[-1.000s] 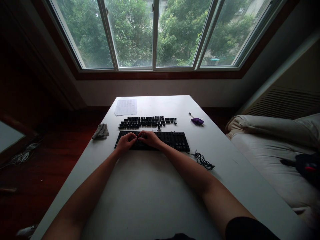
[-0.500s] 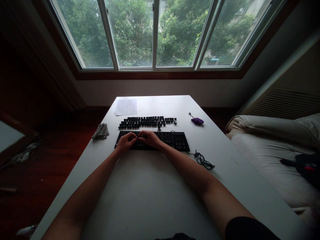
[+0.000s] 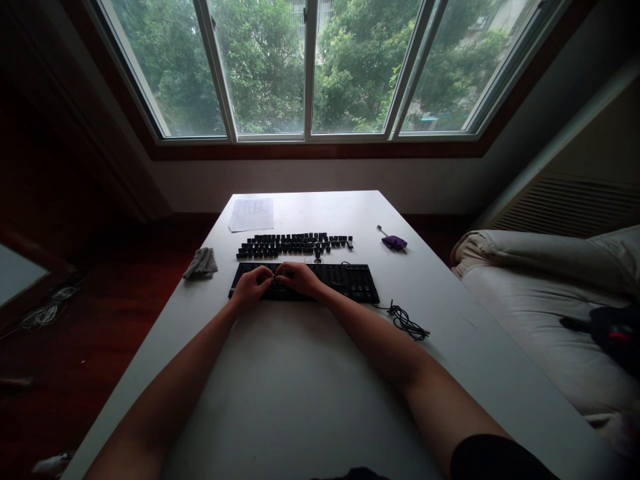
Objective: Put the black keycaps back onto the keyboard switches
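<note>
A black keyboard lies flat on the white table. My left hand and my right hand meet over its left half, fingers curled and fingertips close together. Whatever sits between the fingertips is too small and dark to make out. Just beyond the keyboard, several loose black keycaps stand in rows. Between these rows and the keyboard is a small round clear item, partly hard to see. The keyboard's coiled black cable rests to the right of my right forearm.
On the table, a grey cloth lies at the left edge and a printed paper sheet at the far left. A purple item and a small brush-like stick lie far right. A padded couch flanks the table.
</note>
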